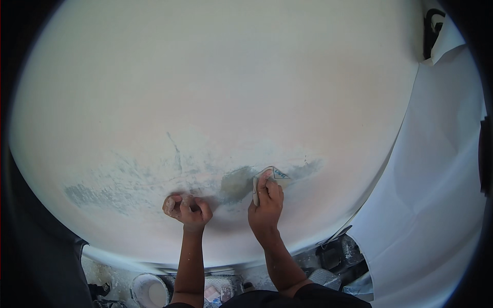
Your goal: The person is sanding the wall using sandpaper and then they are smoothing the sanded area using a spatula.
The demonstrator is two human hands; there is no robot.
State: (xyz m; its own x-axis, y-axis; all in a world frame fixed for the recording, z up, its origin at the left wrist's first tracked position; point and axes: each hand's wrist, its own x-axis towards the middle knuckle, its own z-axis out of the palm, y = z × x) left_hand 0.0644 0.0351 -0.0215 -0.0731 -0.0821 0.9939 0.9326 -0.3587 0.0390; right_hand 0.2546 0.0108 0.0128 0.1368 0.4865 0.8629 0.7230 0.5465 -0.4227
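"Right hand (265, 204)?"
"Clamped on folded sheet (280, 176), against pale panel (226, 92), right of grey patch (235, 185)."
"Left hand (188, 209)?"
"Fingers curled, left of that patch; can't tell if gripping anything."

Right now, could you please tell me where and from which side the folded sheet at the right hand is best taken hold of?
Probably by the pointed corner of the folded sheet, coming from the right: that corner juts out past the fingers against the pale panel, while the right hand covers much of the rest.
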